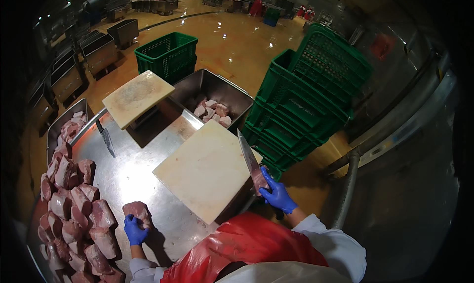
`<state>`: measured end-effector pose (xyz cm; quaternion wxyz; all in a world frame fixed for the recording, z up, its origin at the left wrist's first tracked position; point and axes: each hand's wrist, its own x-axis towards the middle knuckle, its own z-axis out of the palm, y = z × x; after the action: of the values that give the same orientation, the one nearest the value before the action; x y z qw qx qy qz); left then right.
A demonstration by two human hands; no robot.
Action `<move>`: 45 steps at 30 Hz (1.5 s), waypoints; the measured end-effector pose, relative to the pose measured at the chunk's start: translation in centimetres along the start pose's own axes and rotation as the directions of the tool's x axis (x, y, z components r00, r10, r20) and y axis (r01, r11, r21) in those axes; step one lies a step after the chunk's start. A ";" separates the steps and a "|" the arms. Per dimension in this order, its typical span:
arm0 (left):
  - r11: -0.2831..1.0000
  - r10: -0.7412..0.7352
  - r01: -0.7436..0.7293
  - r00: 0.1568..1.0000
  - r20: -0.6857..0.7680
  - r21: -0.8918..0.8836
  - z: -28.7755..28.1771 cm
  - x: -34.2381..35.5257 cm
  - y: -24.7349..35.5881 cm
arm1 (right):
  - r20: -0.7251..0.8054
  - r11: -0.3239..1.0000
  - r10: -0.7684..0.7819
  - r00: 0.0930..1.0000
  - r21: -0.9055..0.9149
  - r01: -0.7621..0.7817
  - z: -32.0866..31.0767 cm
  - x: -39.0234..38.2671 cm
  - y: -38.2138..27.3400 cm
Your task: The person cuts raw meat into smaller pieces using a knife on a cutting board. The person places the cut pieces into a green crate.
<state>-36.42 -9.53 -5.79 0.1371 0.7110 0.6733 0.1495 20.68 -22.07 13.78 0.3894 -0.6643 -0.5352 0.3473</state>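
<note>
My left hand (135,230), in a blue glove, grips the near end of a piece of raw meat (138,211) over the steel table (128,179). My right hand (279,197), gloved in blue too, is closed around a knife (251,160) whose long blade points away from me, past the right edge of a white cutting board (205,167). The knife's handle is mostly hidden in my fingers. A large heap of raw meat pieces (74,219) covers the table's left side, left of my left hand.
Another knife (105,139) lies on the table near a second white board (138,96), which is raised. Beyond stands a metal bin (232,90) holding meat pieces. Stacked green crates (301,95) rise at the right; a green crate (168,53) stands behind. Metal carts (98,53) line the far left.
</note>
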 end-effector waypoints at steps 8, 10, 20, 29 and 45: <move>0.788 -0.140 -0.162 0.892 0.430 0.593 3.2 5.4 6.1 | -0.024 0.919 -0.394 0.919 -0.014 0.394 -4.2 1.7 2.4; 0.854 -0.161 -0.065 0.910 0.382 0.516 4.5 5.8 5.7 | -0.033 0.941 -0.338 0.941 0.023 0.339 -6.2 0.4 2.8; 0.510 -0.087 -0.084 0.985 -0.149 -0.856 -0.9 1.7 -0.3 | -0.080 0.956 -0.084 0.993 0.274 0.103 -13.1 -2.1 9.7; 0.929 0.312 -0.337 0.936 0.166 0.155 -5.5 3.4 39.6 | -0.047 0.915 -0.274 0.961 0.296 0.275 -13.3 4.7 6.3; 0.928 -0.037 -0.148 0.876 -0.480 -0.341 -1.5 2.5 20.8 | -0.011 0.896 -0.061 0.998 0.440 0.059 -12.0 2.0 10.8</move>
<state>-17.87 -8.22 3.92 0.0928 0.6327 0.6251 0.4476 36.30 -23.19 9.57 0.5392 -0.5419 -0.4637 0.4479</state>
